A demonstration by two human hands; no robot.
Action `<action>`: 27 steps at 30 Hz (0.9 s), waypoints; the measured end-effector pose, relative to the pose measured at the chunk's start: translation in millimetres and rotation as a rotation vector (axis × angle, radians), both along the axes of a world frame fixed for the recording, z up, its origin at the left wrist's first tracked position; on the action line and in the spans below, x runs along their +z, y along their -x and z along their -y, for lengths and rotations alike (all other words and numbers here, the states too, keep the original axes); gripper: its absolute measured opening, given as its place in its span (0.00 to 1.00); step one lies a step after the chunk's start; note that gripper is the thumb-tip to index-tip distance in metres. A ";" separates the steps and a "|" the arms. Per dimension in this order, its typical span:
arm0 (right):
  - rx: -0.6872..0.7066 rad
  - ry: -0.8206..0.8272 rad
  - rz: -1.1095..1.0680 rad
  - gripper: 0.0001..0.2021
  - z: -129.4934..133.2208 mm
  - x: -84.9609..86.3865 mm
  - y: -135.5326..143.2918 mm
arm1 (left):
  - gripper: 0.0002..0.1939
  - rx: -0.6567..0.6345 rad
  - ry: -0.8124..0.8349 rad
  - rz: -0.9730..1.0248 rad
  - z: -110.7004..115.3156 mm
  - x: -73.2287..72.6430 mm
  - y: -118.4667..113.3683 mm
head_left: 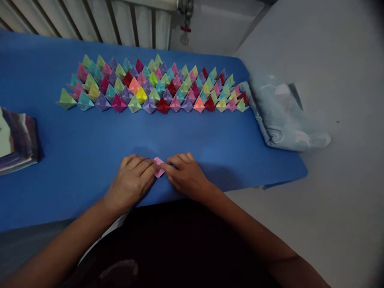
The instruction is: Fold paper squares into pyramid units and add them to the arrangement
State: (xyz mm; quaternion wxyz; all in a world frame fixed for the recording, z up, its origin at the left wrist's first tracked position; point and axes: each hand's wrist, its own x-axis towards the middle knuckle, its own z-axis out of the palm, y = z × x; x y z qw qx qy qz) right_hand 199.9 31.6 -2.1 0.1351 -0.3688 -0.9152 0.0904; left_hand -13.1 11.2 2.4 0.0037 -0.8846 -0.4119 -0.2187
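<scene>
A small folded piece of pink paper (159,173) lies at the front of the blue table, between my two hands. My left hand (132,178) is closed over its left side, fingers bent and pinching the edge. From the other side my right hand (185,174) presses on the paper with thumb and index finger, the other fingers curled. Part of the paper is hidden under the fingertips. Farther back stand several rows of folded paper boats (150,103) in many colours, apart from both hands.
The blue table (192,136) runs beneath everything. A stack of papers or books (22,140) sits at the left edge. On the right, a folded grey-blue cloth (285,120) rests against the wall. Behind the table are a radiator (126,24) and a valve with a red handle (186,29).
</scene>
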 end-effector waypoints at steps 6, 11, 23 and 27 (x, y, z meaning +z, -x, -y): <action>-0.028 -0.011 -0.016 0.11 5.3 3.0 -1.3 | 0.09 0.037 -0.030 0.034 4.5 -3.9 1.7; -0.129 0.032 -0.091 0.11 7.7 2.8 3.1 | 0.08 0.043 0.007 0.077 1.2 -3.5 8.5; -0.372 0.268 -0.272 0.07 -0.1 7.1 17.2 | 0.17 0.253 0.262 0.190 -4.5 -0.5 3.6; -0.417 0.326 -0.248 0.08 -4.1 10.1 19.1 | 0.16 0.335 0.291 0.189 -6.0 -2.6 0.0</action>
